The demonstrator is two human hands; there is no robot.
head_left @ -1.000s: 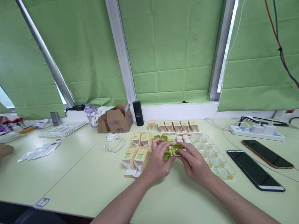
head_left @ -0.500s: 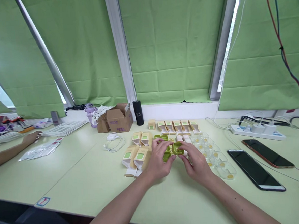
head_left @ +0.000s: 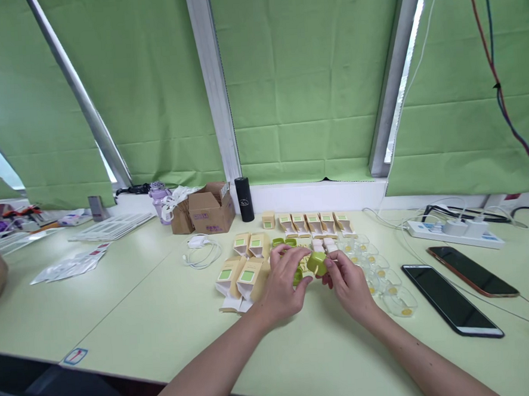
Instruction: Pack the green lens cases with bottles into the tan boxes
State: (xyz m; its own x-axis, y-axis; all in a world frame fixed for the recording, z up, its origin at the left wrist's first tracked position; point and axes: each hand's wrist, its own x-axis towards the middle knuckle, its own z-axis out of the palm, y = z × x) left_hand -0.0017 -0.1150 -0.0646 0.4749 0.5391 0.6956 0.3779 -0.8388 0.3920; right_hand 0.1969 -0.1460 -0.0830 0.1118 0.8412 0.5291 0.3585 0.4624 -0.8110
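Both hands, left hand (head_left: 284, 283) and right hand (head_left: 350, 282), pinch one small green case (head_left: 317, 263) between their fingertips.

– what's the green case (head_left: 317, 263) like?
– small, glossy, yellow-green, with rounded corners.
– where is it?
– held up in front of you, pinched between your left hand (head_left: 287, 283) and your right hand (head_left: 348, 282), a bit tilted.
– any more?
– a second green case (head_left: 297, 275) sits lower, just beside your left thumb, half hidden by it.
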